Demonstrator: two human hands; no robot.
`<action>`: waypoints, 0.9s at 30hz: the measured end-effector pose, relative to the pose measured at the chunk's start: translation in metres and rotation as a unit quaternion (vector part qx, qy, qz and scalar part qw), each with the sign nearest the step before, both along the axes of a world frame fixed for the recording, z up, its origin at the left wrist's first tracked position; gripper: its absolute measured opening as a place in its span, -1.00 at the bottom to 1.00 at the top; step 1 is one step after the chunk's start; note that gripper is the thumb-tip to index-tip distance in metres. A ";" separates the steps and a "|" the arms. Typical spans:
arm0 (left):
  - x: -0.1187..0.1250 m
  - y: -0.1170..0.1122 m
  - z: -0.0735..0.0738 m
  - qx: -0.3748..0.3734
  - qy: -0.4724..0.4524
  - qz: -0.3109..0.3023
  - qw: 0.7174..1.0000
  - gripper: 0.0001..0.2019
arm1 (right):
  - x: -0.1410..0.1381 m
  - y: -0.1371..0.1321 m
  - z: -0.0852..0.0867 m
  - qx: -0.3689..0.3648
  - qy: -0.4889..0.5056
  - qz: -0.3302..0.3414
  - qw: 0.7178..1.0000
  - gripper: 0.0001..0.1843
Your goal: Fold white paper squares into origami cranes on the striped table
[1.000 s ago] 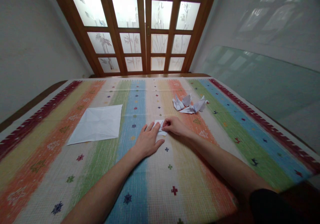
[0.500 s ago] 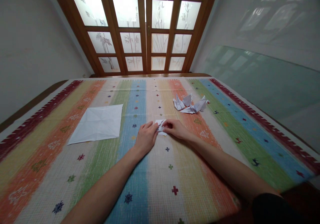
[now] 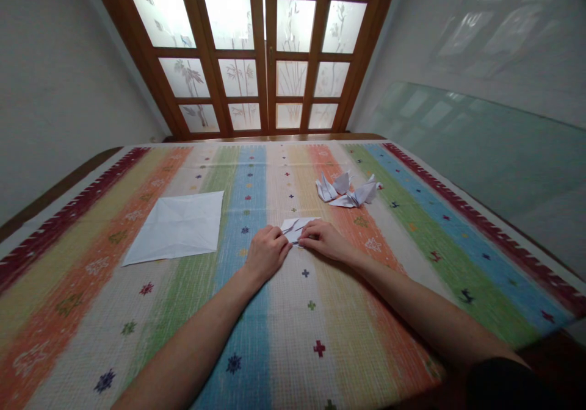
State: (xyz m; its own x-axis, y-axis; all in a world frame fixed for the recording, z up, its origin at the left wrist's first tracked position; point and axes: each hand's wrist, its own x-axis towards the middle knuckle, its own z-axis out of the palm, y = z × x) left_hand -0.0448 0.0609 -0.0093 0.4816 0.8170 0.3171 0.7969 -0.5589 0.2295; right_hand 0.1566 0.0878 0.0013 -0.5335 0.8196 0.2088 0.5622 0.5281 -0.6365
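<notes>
A small piece of folded white paper point(image 3: 295, 229) lies on the striped tablecloth between my hands. My left hand point(image 3: 267, 252) grips its left and near edge, the fingers bent and pressed together. On the other side my right hand point(image 3: 326, 240) pinches the near right edge between thumb and fingers. Dark slits and creases run across the paper's top, and its near rim is partly hidden by my fingertips. Both forearms rest low over the cloth.
A flat white paper sheet point(image 3: 176, 227) with crease lines lies to the left. Several folded paper cranes point(image 3: 348, 189) sit in a cluster at the right, beyond my right hand. The striped tablecloth point(image 3: 293, 337) covers the table; paned doors point(image 3: 270, 62) stand behind it.
My right fingers have come down to the paper's near edge, and my left fingers have drawn back toward its near left corner. More of the paper's top now shows.
</notes>
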 end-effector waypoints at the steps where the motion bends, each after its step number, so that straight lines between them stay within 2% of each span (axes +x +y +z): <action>1: 0.000 0.000 0.000 0.003 0.013 0.003 1.000 -0.75 | -0.001 0.001 0.000 -0.007 -0.004 -0.006 1.000 -0.82; 5: 0.001 -0.001 0.000 -0.020 0.054 0.020 0.998 -0.76 | -0.009 0.005 0.000 -0.034 -0.033 -0.059 0.997 -0.80; 9: 0.002 -0.001 0.002 -0.057 0.045 0.061 0.995 -0.80 | -0.017 0.008 0.000 -0.063 -0.032 -0.111 0.991 -0.86; 12: 0.003 -0.001 0.004 -0.070 0.043 0.079 0.993 -0.76 | -0.020 0.010 -0.001 -0.074 -0.039 -0.135 0.987 -0.88; 15: 0.006 0.000 0.006 -0.076 0.051 0.093 0.991 -0.71 | -0.020 0.012 -0.004 -0.069 -0.045 -0.145 0.986 -0.88; 20: 0.010 -0.001 0.007 -0.082 0.057 0.118 0.988 -0.75 | -0.021 0.014 -0.005 -0.071 -0.060 -0.158 0.983 -0.84; 27: 0.007 -0.003 0.005 -0.043 0.018 0.130 0.990 -0.82 | -0.024 0.008 0.001 -0.072 -0.065 -0.173 0.980 -0.91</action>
State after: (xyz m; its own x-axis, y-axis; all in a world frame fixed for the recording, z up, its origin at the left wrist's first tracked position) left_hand -0.0375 0.0580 -0.0039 0.2620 0.9380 0.2270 0.9198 -0.3139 0.2355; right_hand 0.1325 0.0954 0.0019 -0.2335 0.9720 0.0268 0.7734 0.2023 -0.6007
